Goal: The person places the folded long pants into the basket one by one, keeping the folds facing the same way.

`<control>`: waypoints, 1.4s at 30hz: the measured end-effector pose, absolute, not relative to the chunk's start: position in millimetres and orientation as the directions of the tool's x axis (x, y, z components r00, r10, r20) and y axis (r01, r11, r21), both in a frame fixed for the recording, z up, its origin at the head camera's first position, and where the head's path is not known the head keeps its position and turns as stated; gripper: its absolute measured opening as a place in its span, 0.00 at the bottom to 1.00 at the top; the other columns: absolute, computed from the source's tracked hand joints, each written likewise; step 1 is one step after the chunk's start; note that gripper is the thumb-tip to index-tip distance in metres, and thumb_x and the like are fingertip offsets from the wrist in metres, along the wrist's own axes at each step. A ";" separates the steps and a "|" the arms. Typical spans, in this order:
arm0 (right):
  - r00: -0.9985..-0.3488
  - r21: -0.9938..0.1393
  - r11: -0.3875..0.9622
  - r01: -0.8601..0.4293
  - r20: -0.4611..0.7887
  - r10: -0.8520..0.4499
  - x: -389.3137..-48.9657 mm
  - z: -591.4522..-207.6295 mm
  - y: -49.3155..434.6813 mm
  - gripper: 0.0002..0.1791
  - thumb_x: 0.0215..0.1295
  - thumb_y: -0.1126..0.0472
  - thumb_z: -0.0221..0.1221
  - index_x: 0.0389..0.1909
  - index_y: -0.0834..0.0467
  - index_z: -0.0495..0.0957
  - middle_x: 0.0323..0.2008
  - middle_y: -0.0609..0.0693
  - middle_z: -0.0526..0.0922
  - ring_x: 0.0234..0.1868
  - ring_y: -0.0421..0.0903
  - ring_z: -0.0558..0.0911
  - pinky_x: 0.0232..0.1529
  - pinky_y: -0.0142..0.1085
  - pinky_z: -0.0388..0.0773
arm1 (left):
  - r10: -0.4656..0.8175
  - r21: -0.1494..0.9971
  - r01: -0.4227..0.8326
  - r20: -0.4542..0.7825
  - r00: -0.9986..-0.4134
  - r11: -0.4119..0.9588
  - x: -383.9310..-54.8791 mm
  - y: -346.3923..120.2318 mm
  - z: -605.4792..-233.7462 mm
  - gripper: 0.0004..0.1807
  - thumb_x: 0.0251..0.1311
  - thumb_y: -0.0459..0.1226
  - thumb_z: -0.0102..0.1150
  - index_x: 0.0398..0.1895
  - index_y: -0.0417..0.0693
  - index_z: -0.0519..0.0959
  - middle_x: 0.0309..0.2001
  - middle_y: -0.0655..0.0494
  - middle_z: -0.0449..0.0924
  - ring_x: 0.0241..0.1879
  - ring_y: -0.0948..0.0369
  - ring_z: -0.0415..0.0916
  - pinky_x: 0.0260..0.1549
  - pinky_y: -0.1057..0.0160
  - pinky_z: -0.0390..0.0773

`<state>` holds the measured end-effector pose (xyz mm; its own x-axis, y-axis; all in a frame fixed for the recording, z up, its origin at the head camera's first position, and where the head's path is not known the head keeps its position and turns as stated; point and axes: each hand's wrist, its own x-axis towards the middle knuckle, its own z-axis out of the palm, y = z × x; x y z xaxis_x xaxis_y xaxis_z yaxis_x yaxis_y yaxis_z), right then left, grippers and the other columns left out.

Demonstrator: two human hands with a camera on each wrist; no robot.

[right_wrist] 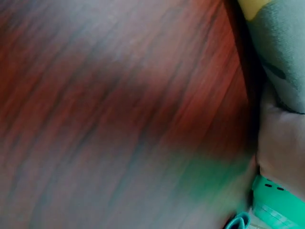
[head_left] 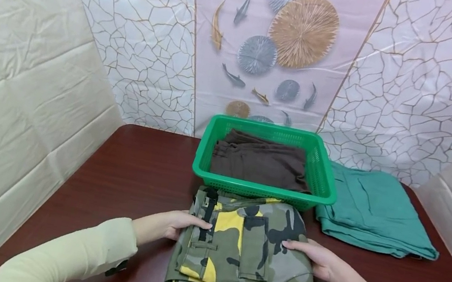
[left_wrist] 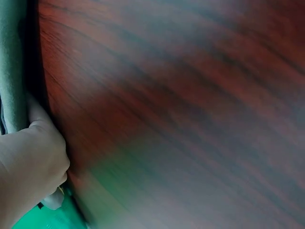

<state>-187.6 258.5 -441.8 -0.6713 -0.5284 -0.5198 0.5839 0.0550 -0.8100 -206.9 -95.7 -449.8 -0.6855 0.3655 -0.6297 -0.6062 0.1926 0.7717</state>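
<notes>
Camouflage garment: was gripped, folded, at its left side by the left hand and at its right by the right hand, just in front of the green basket.

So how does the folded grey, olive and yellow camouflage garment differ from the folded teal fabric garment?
The folded multicoloured camouflage garment is patterned; the folded teal fabric garment is plain.
The camouflage garment is gripped at its sides by the left hand and right hand; no hand touches the teal garment.
The camouflage garment is nearer the person than the green plastic basket; the teal garment lies to its right.
Both are folded and outside the basket.
</notes>
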 end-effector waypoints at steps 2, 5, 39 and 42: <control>-0.685 -0.807 0.053 0.588 -0.532 -0.497 -187.7 -441.3 258.5 0.08 0.68 0.56 0.54 0.46 0.50 0.76 0.40 0.44 0.85 0.43 0.41 0.84 0.50 0.37 0.79 | 0.369 0.770 -0.611 -0.630 -0.683 0.183 -207.1 -95.1 -449.3 0.18 0.62 0.36 0.56 0.53 0.35 0.71 0.43 0.47 0.83 0.42 0.58 0.82 0.52 0.56 0.77; -0.708 -0.808 0.043 0.587 -0.539 -0.458 -186.9 -440.3 258.2 0.08 0.68 0.55 0.54 0.45 0.51 0.76 0.39 0.44 0.85 0.42 0.41 0.84 0.49 0.37 0.79 | 0.362 0.768 -0.616 -0.631 -0.686 0.173 -206.7 -94.7 -447.2 0.18 0.62 0.34 0.56 0.52 0.34 0.70 0.43 0.47 0.83 0.41 0.58 0.82 0.52 0.55 0.77; -0.863 -0.887 0.283 0.366 -0.437 -0.254 -155.0 -385.3 255.4 0.41 0.66 0.55 0.56 0.70 0.71 0.48 0.42 0.42 0.83 0.39 0.38 0.82 0.44 0.37 0.79 | 0.408 0.836 -0.526 -0.539 -0.737 0.155 -186.1 -110.5 -395.2 0.24 0.60 0.29 0.58 0.59 0.39 0.65 0.41 0.54 0.79 0.39 0.61 0.80 0.47 0.57 0.80; -0.857 -0.885 0.284 0.369 -0.442 -0.264 -152.6 -381.9 255.0 0.41 0.67 0.55 0.55 0.70 0.72 0.46 0.43 0.42 0.83 0.39 0.38 0.82 0.44 0.37 0.79 | 0.411 0.837 -0.526 -0.538 -0.736 0.153 -183.9 -112.0 -392.8 0.27 0.60 0.29 0.58 0.62 0.39 0.63 0.43 0.53 0.79 0.40 0.61 0.80 0.47 0.58 0.80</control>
